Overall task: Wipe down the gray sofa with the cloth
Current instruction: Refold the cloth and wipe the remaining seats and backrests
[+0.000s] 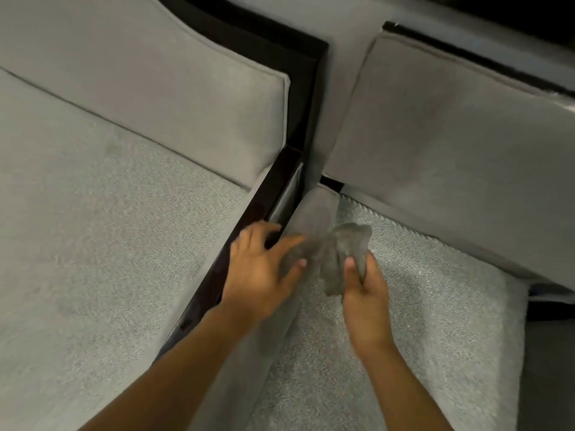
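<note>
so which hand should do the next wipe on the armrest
Right: the right hand grips the crumpled gray cloth beside the gray fabric sofa armrest; the left hand is open, holding nothing.

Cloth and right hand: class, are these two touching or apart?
Touching. The head view shows the right hand gripping the cloth, with the fabric bunched in its grasp and no gap between them.

Armrest (314,213) between left seat cushion (93,228) and right seat cushion (429,290) — left hand (258,269) on it, cloth (345,253) in right hand (364,293) just beside.
</note>
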Demonstrator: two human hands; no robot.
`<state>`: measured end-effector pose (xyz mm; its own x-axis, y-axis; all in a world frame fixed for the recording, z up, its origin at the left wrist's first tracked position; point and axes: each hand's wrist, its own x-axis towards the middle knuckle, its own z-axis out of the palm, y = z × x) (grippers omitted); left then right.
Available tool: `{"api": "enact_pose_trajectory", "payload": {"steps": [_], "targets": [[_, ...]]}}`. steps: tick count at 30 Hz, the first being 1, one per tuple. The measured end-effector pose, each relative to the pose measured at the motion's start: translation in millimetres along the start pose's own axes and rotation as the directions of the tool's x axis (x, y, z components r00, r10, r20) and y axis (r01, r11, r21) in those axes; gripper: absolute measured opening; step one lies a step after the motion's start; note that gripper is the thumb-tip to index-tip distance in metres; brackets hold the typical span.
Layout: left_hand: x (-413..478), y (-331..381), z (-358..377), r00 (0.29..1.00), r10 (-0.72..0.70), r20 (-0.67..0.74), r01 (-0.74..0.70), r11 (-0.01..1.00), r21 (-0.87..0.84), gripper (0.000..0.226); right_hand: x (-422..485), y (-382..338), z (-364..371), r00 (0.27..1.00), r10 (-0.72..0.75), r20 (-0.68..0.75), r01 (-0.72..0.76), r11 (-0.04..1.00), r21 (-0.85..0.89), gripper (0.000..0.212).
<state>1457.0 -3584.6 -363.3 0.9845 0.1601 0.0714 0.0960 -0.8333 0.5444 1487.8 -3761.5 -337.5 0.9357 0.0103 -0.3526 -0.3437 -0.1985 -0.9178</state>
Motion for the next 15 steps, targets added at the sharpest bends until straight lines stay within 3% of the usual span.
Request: {"api": "enact_pose_trajectory", "payload": {"steps": [3, 6, 10, 12, 13, 15], "targets": [[20.2, -18.7, 4.9, 0.995, -0.054, 0.081, 0.038, 0.982, 0.182, 0.045, 49.3, 3.2, 11.0, 0.985, -0.174, -0.003, 0.162, 0.924, -0.347, 0.031], [26.0, -28.2, 14.4, 0.987, -0.069, 0.146, 0.017, 0.944, 0.329, 0.049, 80.9, 4.5, 34.6, 0.980, -0.168, 0.106, 0.197, 0.768, -0.609, 0.050], [22.6, -28.7, 18.4, 0.992, -0.043, 0.120, -0.010, 0.909, 0.416, 0.046, 46.6, 34.8, 40.6, 0.888, -0.262, 0.378, 0.456, 0.610, -0.648, 0.055], [25.1, -29.1, 17.1, 0.991, -0.056, 0.119, -0.001, 0.901, 0.435, 0.047, 49.2, 35.4, 35.0, 0.858, -0.345, 0.381, 0.513, 0.526, -0.678, 0.033], [26.3, -28.9, 17.5, 0.991, -0.059, 0.119, 0.001, 0.897, 0.442, 0.049, 61.1, 27.6, 36.9, 0.903, -0.315, 0.293, 0.426, 0.568, -0.704, 0.024], [26.9, -28.0, 17.8, 0.991, -0.067, 0.120, 0.005, 0.892, 0.452, 0.051, 97.3, 15.5, 42.6, 0.961, -0.273, 0.053, 0.260, 0.814, -0.519, 0.040]]}}
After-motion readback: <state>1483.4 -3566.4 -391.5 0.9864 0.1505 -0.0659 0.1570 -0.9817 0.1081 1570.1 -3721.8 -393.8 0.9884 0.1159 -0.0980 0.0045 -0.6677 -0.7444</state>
